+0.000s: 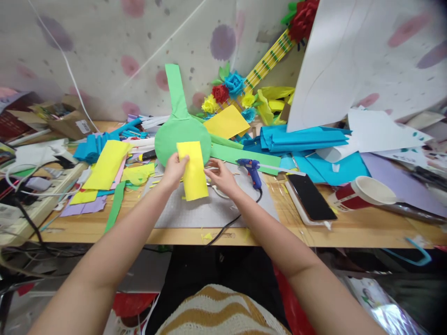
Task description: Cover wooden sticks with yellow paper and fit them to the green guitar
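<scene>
Thin yellow rectangular paper sheet [193, 173], judged light and floppy, pinched at its edge by left hand [174, 170]; right hand [220, 177] seemingly touching, grip indiscernible.

I had both bare forearms reaching forward over the near edge of the desk [349, 230], converging toward its middle. My left hand [173, 171] was raised, thumb pinched against fingers. My right hand [220, 177] sat just beside it, slightly lower, fingers pointing left; I couldn't make out its grip.
</scene>
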A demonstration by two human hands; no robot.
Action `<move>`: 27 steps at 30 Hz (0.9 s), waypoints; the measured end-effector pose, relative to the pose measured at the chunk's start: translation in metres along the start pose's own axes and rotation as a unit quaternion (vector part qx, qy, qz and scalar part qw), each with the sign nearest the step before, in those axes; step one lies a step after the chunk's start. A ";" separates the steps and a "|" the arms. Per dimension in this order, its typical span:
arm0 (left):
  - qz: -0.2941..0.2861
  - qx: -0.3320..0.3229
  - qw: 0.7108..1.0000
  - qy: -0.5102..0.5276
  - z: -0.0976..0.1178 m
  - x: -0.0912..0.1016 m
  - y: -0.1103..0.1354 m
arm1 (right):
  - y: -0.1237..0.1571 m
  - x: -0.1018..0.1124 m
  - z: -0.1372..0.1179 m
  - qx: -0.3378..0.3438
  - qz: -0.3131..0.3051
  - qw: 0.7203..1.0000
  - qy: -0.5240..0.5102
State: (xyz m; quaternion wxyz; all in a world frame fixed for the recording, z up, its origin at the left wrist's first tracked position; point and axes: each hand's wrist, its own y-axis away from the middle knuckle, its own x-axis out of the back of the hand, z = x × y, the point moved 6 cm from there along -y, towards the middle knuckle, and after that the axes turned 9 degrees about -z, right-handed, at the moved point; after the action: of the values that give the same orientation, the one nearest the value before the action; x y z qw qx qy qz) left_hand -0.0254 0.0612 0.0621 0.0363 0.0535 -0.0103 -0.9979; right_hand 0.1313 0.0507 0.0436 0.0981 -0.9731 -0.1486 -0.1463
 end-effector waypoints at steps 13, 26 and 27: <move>-0.126 0.139 0.975 0.115 -0.034 -0.018 0.015 | -0.009 -0.005 0.029 -0.103 0.020 0.994 0.023; -0.105 0.118 0.986 0.055 -0.043 -0.023 0.023 | 0.004 -0.017 -0.007 0.012 -0.005 0.989 0.150; -0.104 0.118 0.986 0.051 -0.044 -0.023 0.022 | 0.004 -0.019 -0.005 0.002 -0.022 0.991 0.134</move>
State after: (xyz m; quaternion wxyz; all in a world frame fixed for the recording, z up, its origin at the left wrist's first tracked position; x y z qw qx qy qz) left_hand 0.0036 0.0399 0.0214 -0.0733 0.1094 -0.1204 -0.9840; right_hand 0.1139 0.0411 0.0415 0.1154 -0.9410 -0.1556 -0.2775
